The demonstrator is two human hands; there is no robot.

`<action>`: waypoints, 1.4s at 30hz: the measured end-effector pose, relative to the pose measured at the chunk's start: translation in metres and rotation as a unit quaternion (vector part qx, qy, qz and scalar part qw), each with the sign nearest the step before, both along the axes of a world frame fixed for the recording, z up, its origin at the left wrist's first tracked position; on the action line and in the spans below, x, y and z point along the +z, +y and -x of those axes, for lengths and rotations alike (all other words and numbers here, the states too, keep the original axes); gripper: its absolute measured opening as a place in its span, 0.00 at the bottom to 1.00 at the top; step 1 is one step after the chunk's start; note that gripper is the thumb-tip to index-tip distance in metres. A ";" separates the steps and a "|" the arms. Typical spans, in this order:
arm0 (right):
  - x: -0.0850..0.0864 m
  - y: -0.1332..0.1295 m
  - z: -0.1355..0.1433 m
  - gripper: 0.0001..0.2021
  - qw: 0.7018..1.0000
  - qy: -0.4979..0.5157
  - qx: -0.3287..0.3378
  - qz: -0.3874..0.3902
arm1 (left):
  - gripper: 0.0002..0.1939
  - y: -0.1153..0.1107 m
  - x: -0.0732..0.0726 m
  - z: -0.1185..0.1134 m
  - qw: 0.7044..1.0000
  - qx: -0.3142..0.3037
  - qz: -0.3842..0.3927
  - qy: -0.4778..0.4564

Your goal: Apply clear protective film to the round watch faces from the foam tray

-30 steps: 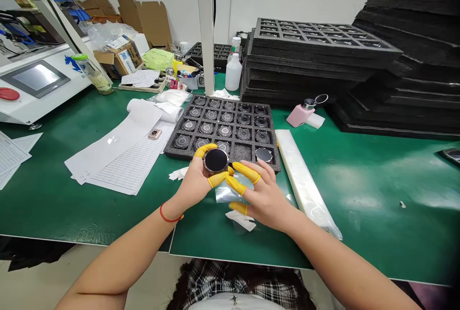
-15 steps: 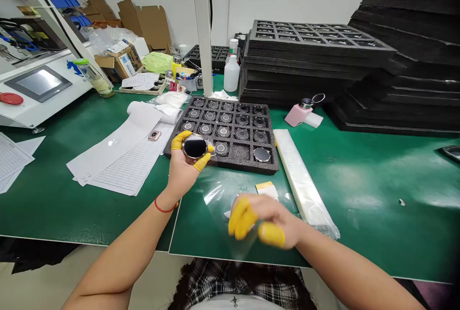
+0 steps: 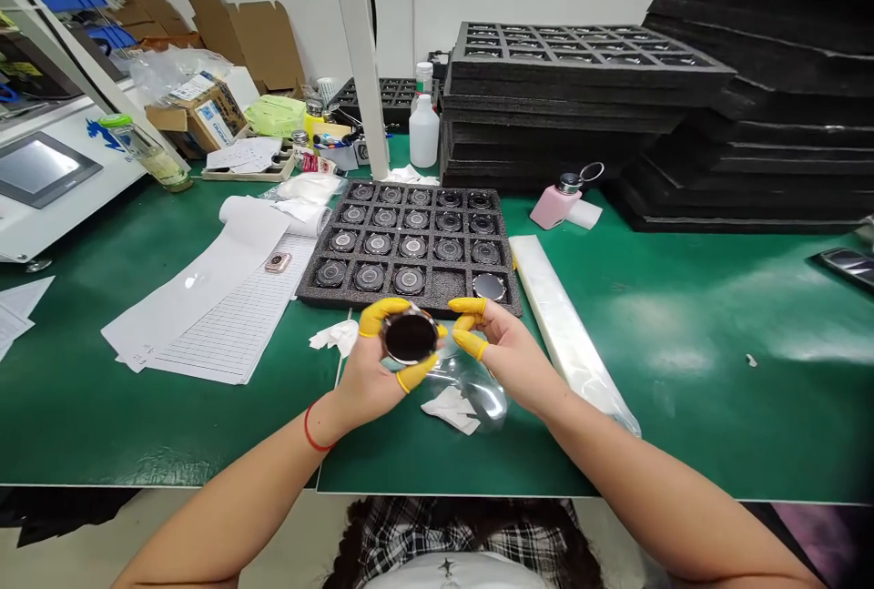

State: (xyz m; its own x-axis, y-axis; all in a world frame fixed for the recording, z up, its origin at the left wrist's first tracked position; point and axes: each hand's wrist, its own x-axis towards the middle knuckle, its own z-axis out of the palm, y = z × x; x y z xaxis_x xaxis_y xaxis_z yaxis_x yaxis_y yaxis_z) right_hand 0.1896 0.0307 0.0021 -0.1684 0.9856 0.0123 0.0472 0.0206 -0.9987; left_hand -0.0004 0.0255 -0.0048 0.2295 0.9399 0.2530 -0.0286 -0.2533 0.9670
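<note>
A round watch case [image 3: 411, 338] with a dark glass face and a silver rim, without a strap, is gripped by its edge in my left hand [image 3: 372, 366]. Yellow finger cots cover the fingertips. Just right of the watch, my right hand [image 3: 502, 348] has its yellow-capped fingers drawn together; whether a thin piece sits between them I cannot make out. Clear plastic film [image 3: 488, 398] lies below that hand, beside a crumpled white tissue [image 3: 452, 409]. Behind both hands is a black foam tray [image 3: 456, 283] of round watch cases, with one vacant slot in its front row.
Left of the tray are lined paper sheets [image 3: 225, 334] with a small rose-gold watch [image 3: 278, 262]. To the right lie a long plastic-wrapped bundle [image 3: 566, 325] and a pink pump bottle [image 3: 554, 206]. Tall stacks of foam trays [image 3: 546, 138] stand behind. A post [image 3: 361, 70] rises behind the tray.
My left hand has brought the watch case rightward and nearer to me. My right hand has risen from near the table's front edge to beside the watch. The view has shifted slightly.
</note>
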 end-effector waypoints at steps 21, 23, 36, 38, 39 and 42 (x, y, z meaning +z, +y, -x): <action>0.006 -0.006 -0.005 0.09 0.942 -0.217 0.017 -0.256 | 0.28 0.022 0.023 0.008 0.945 -0.109 0.308 -0.016; 0.007 -0.005 -0.006 0.09 0.912 -0.239 0.024 -0.332 | 0.25 0.023 0.022 0.008 0.928 -0.146 0.341 -0.025; 0.009 -0.005 -0.009 0.11 0.872 -0.286 0.038 -0.396 | 0.14 0.024 0.017 0.007 0.901 -0.205 0.383 -0.020; 0.009 -0.004 -0.009 0.10 0.868 -0.289 0.040 -0.401 | 0.14 0.024 0.016 0.007 0.901 -0.199 0.384 -0.020; 0.009 -0.004 -0.009 0.10 0.866 -0.292 0.038 -0.404 | 0.15 0.024 0.016 0.008 0.901 -0.195 0.386 -0.022; 0.007 -0.002 -0.009 0.08 0.858 -0.305 0.027 -0.412 | 0.17 0.025 0.016 0.008 0.905 -0.179 0.386 -0.029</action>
